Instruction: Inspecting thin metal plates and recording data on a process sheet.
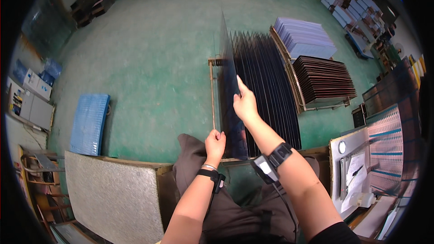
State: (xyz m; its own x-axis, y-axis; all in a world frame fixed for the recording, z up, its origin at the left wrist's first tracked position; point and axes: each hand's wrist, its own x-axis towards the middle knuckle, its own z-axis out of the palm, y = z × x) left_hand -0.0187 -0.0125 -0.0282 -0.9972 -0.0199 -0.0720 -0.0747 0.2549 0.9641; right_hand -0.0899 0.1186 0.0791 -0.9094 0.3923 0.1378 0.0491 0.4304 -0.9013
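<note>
A tall, thin dark panel (229, 86) stands on edge at the left end of a row of similar dark panels (266, 90) in a rack. My right hand (245, 105) grips that end panel by its upper edge, the index finger stretched along it and the thumb on its left side. Lower and to the left, my left hand (215, 145) is closed at the near end of the rack's brown side bar (211, 90), close beside the panel. What its fingers hold is hidden. A strapped device sits on each of my wrists.
To the right stand racks of white sheets (303, 38) and dark reddish boards (323, 80). A grey speckled block (115, 194) is at near left, with a blue ribbed panel (89, 124) beyond it. A white board with papers (357, 171) lies at near right.
</note>
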